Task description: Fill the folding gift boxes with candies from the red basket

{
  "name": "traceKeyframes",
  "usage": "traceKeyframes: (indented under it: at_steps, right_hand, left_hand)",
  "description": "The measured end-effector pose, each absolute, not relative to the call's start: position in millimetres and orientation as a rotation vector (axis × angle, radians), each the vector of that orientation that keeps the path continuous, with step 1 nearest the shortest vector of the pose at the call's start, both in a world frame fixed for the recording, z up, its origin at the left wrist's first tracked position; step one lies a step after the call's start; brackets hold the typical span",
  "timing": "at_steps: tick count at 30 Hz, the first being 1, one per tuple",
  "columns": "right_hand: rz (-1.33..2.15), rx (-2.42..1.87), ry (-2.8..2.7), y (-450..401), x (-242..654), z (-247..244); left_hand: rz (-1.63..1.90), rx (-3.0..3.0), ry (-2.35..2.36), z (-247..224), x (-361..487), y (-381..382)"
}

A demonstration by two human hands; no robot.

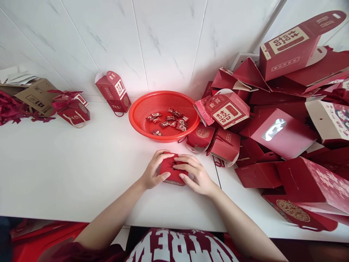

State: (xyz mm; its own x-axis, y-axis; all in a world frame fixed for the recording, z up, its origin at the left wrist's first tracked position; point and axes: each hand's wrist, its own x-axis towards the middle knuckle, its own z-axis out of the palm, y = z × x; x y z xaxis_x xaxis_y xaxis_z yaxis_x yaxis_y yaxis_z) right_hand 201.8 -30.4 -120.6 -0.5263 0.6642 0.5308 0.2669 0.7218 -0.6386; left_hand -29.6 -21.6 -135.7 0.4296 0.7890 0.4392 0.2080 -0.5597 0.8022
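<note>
A small red gift box (pixel 174 174) sits on the white table in front of me, with dark holes in its top. My left hand (pixel 155 169) is closed around the box's left side, its thumb and index finger on the top face. From the right, my right hand (pixel 198 175) grips the same box, with its fingers laid across the top near the holes. Just beyond the hands stands a red plastic basket (pixel 139 125) holding several wrapped candies (pixel 171 120). What the box contains is hidden.
Many red gift boxes (pixel 290 133) are piled high on the right. A red box with handle (pixel 114 92) stands left of the basket; farther left are a ribbon-tied box (pixel 74 111), cardboard (pixel 38 96) and dark red ribbons (pixel 12 105). A tiled wall (pixel 169 43) borders the table.
</note>
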Motion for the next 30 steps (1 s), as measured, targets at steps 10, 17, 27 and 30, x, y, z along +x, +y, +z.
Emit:
traceKeyframes:
  at_steps: [10, 17, 27, 30]
  right_hand:
    - [0.579, -1.036, -1.984, -42, 195, -113]
    - [0.819, -0.983, -1.824, -45, 193, -104]
    - [0.823, -0.984, -1.649, -46, 177, -111]
    - [0.697, -0.985, -1.692, -47, 175, -116]
  left_hand:
    - [1.088, 2.142, 0.865, -141, -34, -20]
    - [1.122, 2.136, 0.952, -122, -25, -30]
    - [1.188, 2.087, 0.946, -114, -11, -35]
    - [1.191, 2.084, 0.957, -115, -12, -35]
